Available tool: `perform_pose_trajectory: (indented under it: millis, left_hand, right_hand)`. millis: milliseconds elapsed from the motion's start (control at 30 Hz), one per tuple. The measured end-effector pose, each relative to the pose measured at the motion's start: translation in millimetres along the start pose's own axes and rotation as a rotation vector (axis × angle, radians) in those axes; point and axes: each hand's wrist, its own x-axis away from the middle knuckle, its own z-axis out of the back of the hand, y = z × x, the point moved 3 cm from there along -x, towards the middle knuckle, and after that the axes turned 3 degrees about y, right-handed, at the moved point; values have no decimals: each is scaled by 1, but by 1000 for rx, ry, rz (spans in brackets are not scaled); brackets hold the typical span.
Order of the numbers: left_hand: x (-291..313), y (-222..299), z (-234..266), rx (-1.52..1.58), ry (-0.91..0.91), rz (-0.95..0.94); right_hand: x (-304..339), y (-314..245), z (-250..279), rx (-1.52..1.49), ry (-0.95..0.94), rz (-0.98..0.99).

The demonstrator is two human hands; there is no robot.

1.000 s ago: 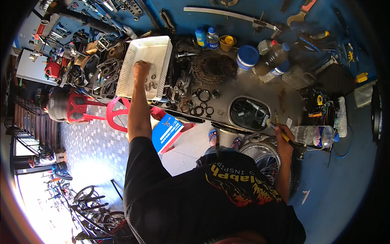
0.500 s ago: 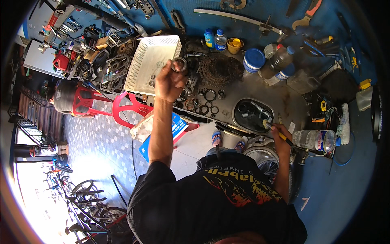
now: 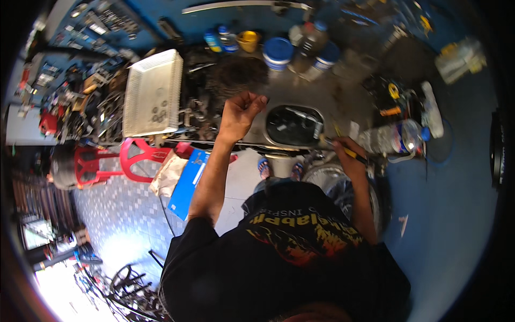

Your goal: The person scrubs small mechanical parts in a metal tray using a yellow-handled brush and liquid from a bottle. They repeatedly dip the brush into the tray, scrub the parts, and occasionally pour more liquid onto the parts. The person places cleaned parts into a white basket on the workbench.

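Observation:
My left hand (image 3: 238, 119) is over the front of the workbench, just left of the dark oval basin (image 3: 279, 140). Its thumb and fingers are pinched together. A small dark thing shows at the fingertips, too blurred to name. In the basin, metal parts (image 3: 307, 116) lie in dark liquid. My right hand (image 3: 351, 155), at the basin's right front corner, is closed round a brush (image 3: 356, 156) with a black and yellow handle. The brush's pale bristles point at the basin rim. Several dark rings (image 3: 159, 114) lie in the white plastic basket (image 3: 153, 80) at left.
Behind the basin stand blue-lidded tubs (image 3: 278, 53), bottles (image 3: 228, 40) and a yellow cup (image 3: 248, 41). Sprockets (image 3: 236, 75) lie beyond my left hand. A large clear bottle (image 3: 391, 137) is at right. A red chair (image 3: 140, 156) and blue box (image 3: 188, 182) stand below the bench.
My left hand has moved right, from beside the basket toward the basin. The ring it held up is no longer visible in it. The view has shifted; the brush remains in my right hand.

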Motion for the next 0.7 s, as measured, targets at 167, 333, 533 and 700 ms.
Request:
perform_pose_trajectory:
  millis: [167, 333, 533, 700]
  left_hand:
    - [17, -42, -82, -427, -255, -184]
    - [35, -61, -113, -587, -284, -491]
    - [45, -103, -113, -887, -436, -361]
    - [43, -115, -105, -920, -445, -479]
  right_hand:
    - [6, 1, 10, -55, 29, -5]
    - [11, 9, 17, -67, 52, -70]
    - [14, 19, 22, -92, 77, -22]
    - [11, 18, 23, -84, 63, -40]
